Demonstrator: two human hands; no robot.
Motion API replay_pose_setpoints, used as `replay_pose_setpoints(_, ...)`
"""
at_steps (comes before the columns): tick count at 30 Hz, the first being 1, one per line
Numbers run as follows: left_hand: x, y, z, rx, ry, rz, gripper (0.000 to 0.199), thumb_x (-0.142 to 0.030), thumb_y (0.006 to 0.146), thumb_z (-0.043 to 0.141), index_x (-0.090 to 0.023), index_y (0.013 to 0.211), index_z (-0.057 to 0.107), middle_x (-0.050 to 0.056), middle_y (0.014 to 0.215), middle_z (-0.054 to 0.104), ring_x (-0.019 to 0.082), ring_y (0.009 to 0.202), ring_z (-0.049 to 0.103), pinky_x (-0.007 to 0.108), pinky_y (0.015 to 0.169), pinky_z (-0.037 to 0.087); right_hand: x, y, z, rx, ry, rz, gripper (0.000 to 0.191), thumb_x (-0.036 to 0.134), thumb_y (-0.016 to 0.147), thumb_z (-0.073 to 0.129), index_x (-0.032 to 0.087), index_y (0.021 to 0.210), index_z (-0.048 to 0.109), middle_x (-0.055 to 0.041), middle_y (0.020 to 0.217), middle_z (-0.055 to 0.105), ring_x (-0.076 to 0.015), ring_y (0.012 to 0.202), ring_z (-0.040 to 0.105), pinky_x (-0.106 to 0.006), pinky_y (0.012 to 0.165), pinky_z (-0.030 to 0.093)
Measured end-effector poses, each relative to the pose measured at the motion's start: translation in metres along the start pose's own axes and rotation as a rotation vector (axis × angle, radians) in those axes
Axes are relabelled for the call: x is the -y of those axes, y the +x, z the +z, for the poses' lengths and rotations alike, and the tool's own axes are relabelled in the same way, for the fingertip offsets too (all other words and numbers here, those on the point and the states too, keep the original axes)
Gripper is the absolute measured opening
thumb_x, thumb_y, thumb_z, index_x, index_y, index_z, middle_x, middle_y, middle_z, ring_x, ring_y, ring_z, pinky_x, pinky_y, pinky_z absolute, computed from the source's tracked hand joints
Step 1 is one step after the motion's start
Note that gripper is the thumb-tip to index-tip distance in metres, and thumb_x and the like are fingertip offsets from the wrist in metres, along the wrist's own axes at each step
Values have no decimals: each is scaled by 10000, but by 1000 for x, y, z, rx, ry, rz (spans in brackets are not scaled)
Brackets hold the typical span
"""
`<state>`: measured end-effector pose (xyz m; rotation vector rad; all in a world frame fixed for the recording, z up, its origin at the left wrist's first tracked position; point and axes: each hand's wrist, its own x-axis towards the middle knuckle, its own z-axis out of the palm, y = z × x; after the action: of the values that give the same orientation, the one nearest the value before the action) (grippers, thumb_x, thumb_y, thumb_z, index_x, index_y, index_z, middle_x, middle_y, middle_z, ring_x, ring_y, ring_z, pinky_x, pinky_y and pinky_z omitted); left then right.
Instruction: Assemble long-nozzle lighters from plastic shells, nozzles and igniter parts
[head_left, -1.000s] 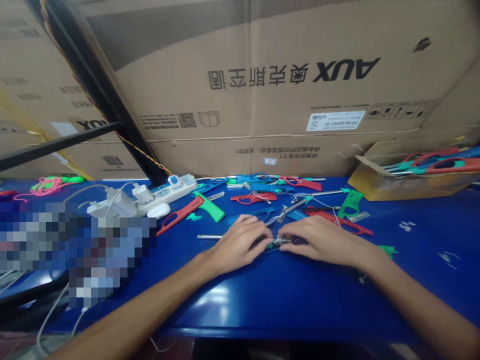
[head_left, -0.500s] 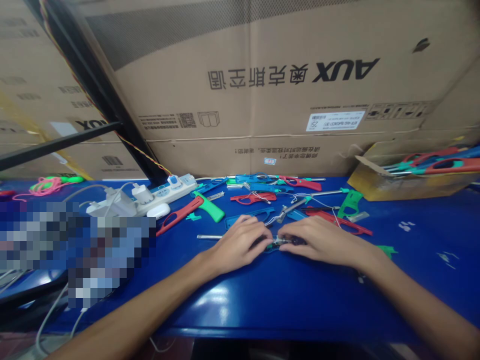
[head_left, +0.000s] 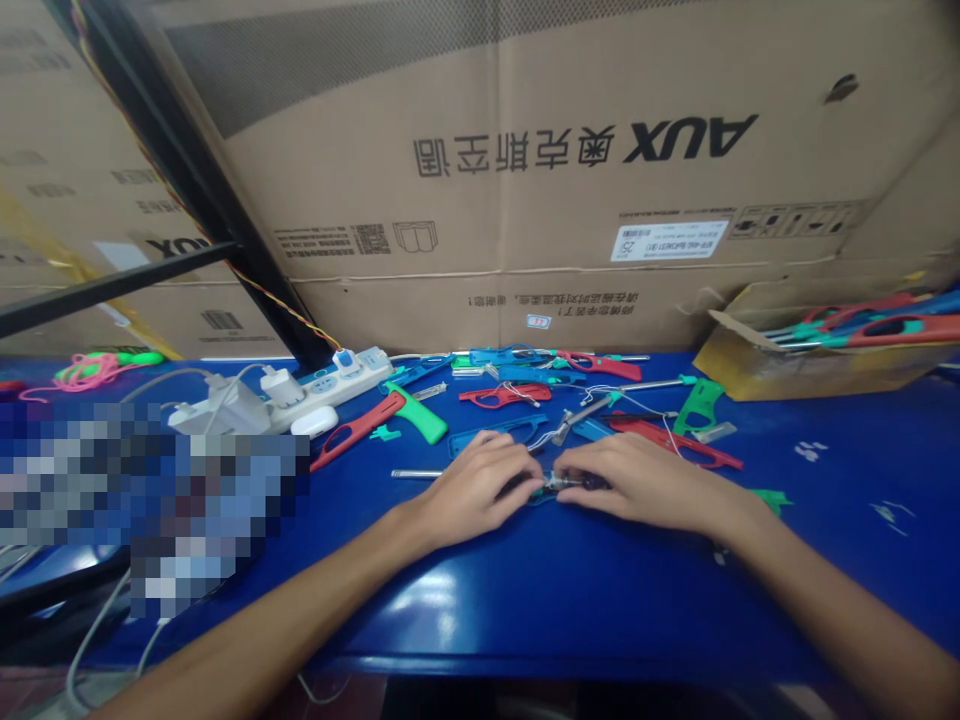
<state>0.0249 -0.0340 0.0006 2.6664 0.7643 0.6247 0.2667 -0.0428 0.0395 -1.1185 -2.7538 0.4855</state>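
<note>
At the blue table (head_left: 465, 630), just in front of a scatter of parts, a person worked bent-wristed over one long-barrelled lighter, or what I took for one. The left hand (head_left: 485, 488) was closed down on the lighter body (head_left: 537, 497), its fingers curled narrowly around it and hiding most of its length; a metal tube (head_left: 415, 474) stuck out past the wrist side and seemed to belong to the same piece. The right hand (head_left: 637, 480) faced it, thumb and fingers pinched on a dark-handled tool (head_left: 594, 481), perhaps a small screwdriver, its thin end meeting a pale fitting (head_left: 553, 482) between the two hands. Both grips looked firm, though I could not tell whether the tool was turning.

By my judgement the piece in hand was partway through: its inner fitting lay exposed, and no cover was visible over that part. Behind the hands, plenty seemed left. A blue shell (head_left: 501, 434), a red frame (head_left: 506, 396) and a green handle (head_left: 699, 405) with a tube lay among loose white wires (head_left: 561, 428), apparently unjoined. Over to the right, a cardboard box (head_left: 814, 382) held red and blue lighters (head_left: 904, 334) that looked whole, but whether those were finished I couldn't say.
</note>
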Motion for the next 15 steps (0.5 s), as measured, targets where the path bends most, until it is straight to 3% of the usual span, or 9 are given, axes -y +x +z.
replay_pose_setpoints(15,-1,1,0,-7,-9,10,142,-256,1029,473,-194,1008,599,12,961,669,168,921,560,328,912,370,0,0,0,17,9,11,251,428,971,547,220,1023,678,-31,892,724,-176,747,646,-280,638,390)
